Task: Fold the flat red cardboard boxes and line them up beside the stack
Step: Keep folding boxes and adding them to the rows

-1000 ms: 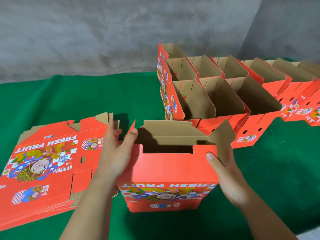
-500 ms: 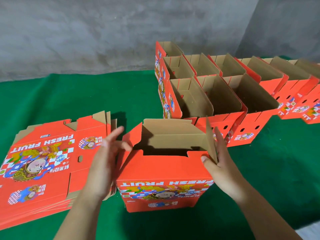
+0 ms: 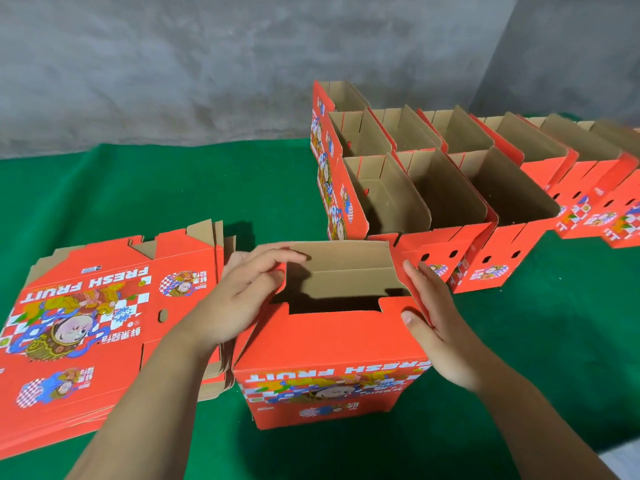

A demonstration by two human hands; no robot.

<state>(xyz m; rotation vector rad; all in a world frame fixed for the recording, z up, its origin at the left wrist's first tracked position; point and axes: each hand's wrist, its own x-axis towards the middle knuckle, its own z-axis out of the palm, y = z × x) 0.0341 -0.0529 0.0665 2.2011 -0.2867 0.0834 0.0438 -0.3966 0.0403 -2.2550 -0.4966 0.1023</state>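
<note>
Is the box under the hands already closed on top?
No: the box is open on top, its brown inside showing, with the left hand and right hand on its side flaps.

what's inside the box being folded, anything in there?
Inside the box being folded only brown cardboard walls and dark shadow show. Its floor is hidden by the near wall. The left hand and right hand press the side flaps.
</note>
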